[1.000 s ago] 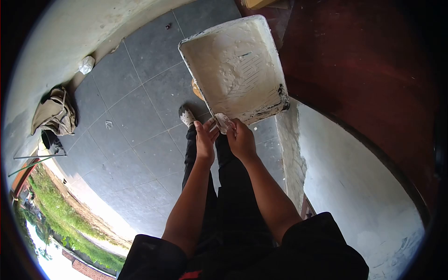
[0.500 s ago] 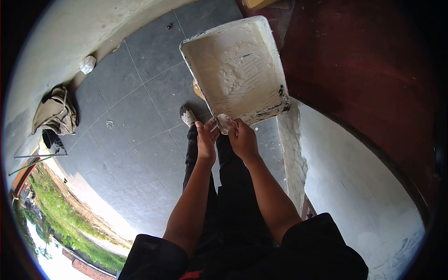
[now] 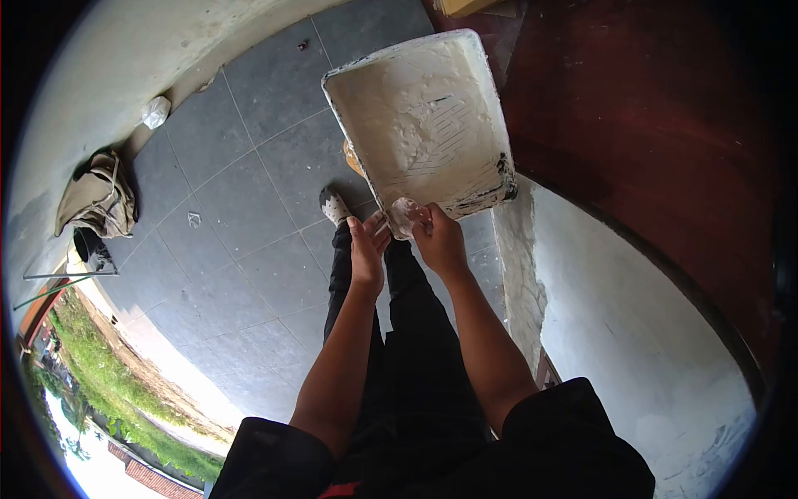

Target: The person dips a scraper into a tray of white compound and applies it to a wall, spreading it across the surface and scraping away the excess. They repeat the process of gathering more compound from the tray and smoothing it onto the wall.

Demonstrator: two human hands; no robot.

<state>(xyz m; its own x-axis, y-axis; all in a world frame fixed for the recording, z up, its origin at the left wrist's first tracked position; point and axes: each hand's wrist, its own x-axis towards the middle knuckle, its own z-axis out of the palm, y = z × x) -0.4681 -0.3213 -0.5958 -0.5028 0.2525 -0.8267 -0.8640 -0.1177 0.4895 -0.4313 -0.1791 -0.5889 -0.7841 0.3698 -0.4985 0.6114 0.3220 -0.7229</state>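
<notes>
A white plastic tray [image 3: 420,116], smeared inside with white putty and black at its near corner, is held out over the floor. My left hand [image 3: 366,249] grips its near rim from the left. My right hand [image 3: 439,241] pinches a white, putty-covered lump [image 3: 405,216] at that same near edge. Whether the lump is a rag or a tool I cannot tell. Both forearms reach out from black sleeves, and my black trousers and one shoe [image 3: 332,205] show below the tray.
The floor is dark grey tile [image 3: 241,224]. A tan bag [image 3: 98,200] and a small white bundle [image 3: 155,112] lie by the pale wall at left. A white plastered ledge [image 3: 598,316] and a dark red wooden surface [image 3: 657,125] stand at right. Grass lies beyond the floor edge.
My right hand has shifted slightly up and right with the white lump. The tray and my left hand have barely moved.
</notes>
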